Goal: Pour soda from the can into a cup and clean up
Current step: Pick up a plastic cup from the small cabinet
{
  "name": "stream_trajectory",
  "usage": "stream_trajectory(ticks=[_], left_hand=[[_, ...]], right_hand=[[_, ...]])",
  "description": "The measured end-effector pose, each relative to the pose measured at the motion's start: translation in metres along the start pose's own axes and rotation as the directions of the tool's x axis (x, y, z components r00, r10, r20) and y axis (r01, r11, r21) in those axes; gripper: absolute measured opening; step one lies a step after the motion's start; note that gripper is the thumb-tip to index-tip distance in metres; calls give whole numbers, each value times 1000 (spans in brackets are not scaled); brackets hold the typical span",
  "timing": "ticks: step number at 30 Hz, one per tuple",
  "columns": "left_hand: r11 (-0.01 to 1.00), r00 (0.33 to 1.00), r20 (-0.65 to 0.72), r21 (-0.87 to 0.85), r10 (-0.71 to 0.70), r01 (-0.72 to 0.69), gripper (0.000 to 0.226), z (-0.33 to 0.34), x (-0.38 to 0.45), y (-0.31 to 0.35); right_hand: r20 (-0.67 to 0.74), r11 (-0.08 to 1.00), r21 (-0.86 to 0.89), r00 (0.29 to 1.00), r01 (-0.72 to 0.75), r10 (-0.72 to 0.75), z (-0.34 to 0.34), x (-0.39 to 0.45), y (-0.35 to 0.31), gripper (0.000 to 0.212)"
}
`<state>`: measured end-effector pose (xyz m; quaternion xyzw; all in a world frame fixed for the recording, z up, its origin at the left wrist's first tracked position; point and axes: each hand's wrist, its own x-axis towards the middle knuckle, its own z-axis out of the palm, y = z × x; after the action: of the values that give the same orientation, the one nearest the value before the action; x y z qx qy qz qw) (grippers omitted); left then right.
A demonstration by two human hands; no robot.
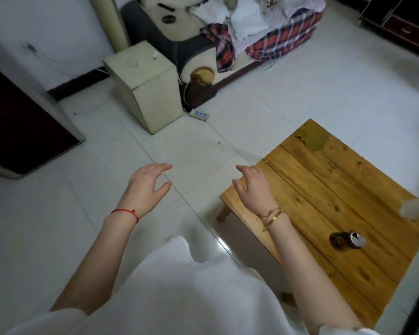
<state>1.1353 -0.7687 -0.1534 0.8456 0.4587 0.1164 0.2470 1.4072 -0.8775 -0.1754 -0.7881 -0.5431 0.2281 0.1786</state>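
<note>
Planks form our table (344, 189); the cylindrical can (347, 240) stands near its right edge, a blurred cup (416, 210) is cut off there. Our left hand (145, 183) and right hand (253, 187) hover spread, empty.

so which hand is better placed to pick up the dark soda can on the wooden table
Probably the right hand: it hovers open over the wooden table's near corner, the dark soda can on its side. The left hand hangs over bare floor.

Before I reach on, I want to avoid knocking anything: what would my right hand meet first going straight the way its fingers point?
Likely nothing: the right hand points up-left, past the table corner, over bare floor. Depth is uncertain.
</note>
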Motion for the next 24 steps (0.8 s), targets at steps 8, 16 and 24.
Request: stream_trajectory(ticks=[8,16,24], left_hand=[[992,988,-102,34,-118,122,45,-100,11,-116],[972,959,-164,4,-231,234,45,-140,37,-190],[952,933,-192,-16,-304,307,43,-175,114,-256]], right_hand=[[22,989,4,989,147,-147,54,97,-132,48],[101,970,-66,969,232,-225,79,174,-194,48],[121,953,-78,951,294,-284,102,289,-254,47]])
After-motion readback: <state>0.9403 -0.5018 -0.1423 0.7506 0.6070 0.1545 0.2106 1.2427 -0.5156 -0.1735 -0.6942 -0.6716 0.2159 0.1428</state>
